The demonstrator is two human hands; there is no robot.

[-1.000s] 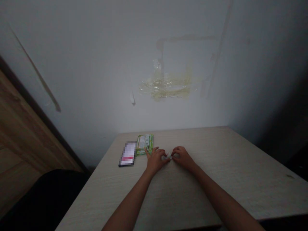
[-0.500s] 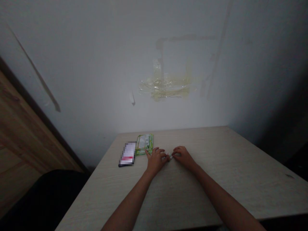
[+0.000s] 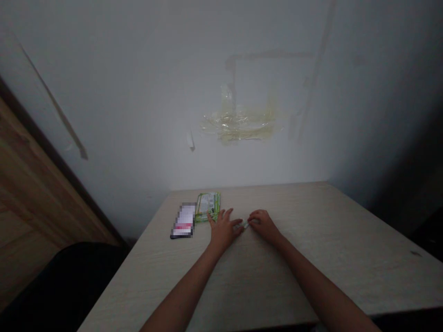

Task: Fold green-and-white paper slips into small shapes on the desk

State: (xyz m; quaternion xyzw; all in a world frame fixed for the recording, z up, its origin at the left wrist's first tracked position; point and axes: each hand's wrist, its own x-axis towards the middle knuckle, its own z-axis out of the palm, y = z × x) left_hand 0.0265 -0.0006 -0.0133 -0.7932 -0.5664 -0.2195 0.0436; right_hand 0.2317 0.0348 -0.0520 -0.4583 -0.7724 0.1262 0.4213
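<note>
One small, narrow, whitish piece (image 3: pixel 246 224) tinged with green slants between the two hands at the middle of the table (image 3: pixel 277 286), too small for finer detail. The right hand (image 3: pixel 263 225) pinches its right end; whether the left hand (image 3: pixel 224 229), fingers splayed, grips it I cannot tell. Far left lie one phone (image 3: pixel 184 221) and one green-and-white stack (image 3: pixel 208 202), its layers uncountable.

Left hand (image 3: pixel 223 231) is spreading its fingers wider than before, small pale piece (image 3: pixel 246 224) beside it is looking more greenish
</note>
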